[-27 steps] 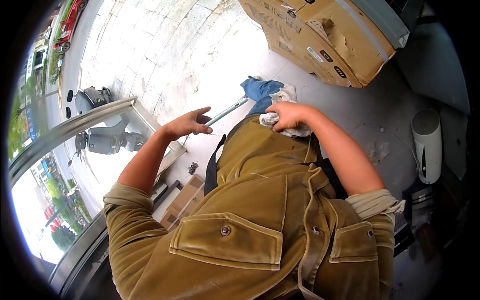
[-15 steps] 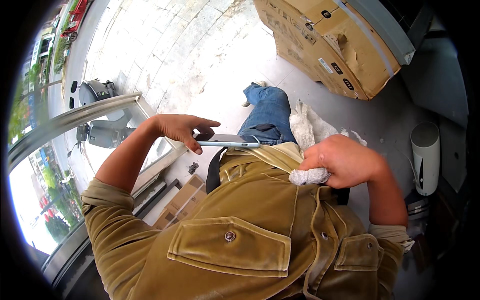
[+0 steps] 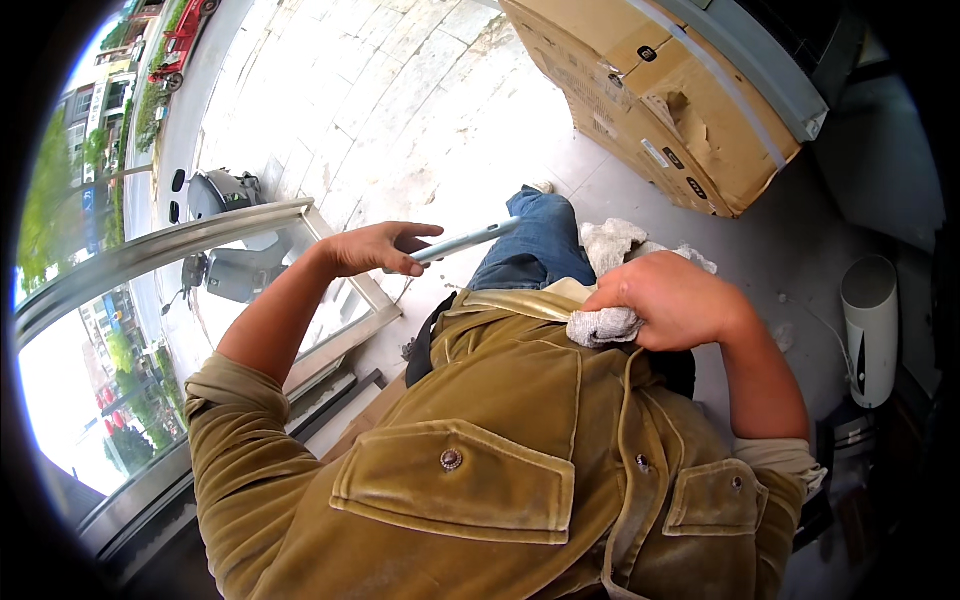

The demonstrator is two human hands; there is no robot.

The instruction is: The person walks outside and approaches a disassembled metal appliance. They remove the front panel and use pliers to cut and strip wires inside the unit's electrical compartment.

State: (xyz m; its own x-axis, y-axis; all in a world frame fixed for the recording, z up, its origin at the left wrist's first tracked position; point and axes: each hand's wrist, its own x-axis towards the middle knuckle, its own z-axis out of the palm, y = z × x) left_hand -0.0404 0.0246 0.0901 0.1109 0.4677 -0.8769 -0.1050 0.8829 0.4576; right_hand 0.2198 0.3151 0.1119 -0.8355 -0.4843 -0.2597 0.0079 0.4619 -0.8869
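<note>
Gray scooter (image 3: 215,195) L of LH (image 3: 375,250). LH pinching near end of pale phone (image 3: 465,242), phone sticking out to its R. RH (image 3: 680,300) closed on wht rag (image 3: 603,326), wad at its L side. Brn ctn (image 3: 640,110) beyond RH, wht cyl. (image 3: 868,345) to its R.

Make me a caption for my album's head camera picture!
Phone in the left hand, rag in the right hand, cardboard box beyond.

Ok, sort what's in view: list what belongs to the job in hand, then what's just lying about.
In hand:
- phone, held in the left hand
- pale cloth, bunched in the right hand

Just about the place:
- cardboard box
- white cylinder
- grey scooter
- red vehicle
</note>
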